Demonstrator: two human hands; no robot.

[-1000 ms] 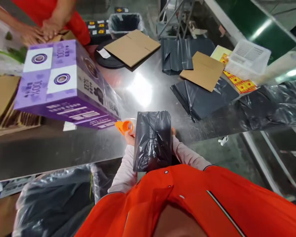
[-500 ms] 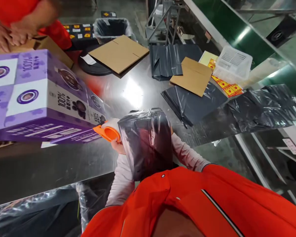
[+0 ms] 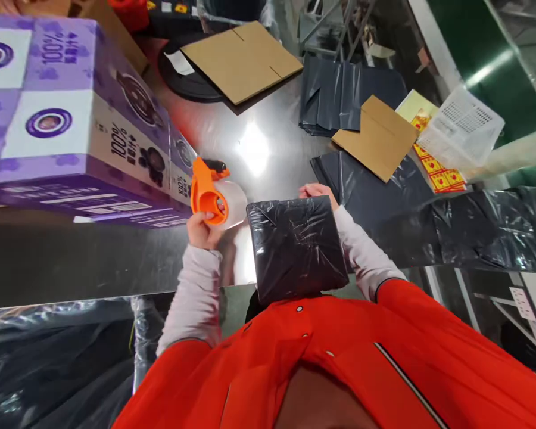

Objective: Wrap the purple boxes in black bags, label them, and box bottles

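Note:
A parcel wrapped in black plastic (image 3: 297, 247) rests at the near edge of the steel table (image 3: 116, 268), against my chest. My left hand (image 3: 201, 229) grips an orange tape dispenser (image 3: 208, 193) with a roll of clear tape, just left of the parcel. My right hand (image 3: 317, 192) curls over the parcel's far right corner and holds it. Both sleeves are light grey under a red vest.
A large purple carton (image 3: 71, 119) stands at the left. Flat cardboard sheets (image 3: 243, 59) (image 3: 377, 137), black plastic bags (image 3: 348, 92), yellow labels (image 3: 438, 170) and a white basket (image 3: 467, 122) lie further back. A green conveyor (image 3: 473, 42) runs at the right.
The parcel came down flat at the table's edge. My left hand lifted the tape dispenser upright, and my right hand moved to the parcel's far corner. The other person's hands left view.

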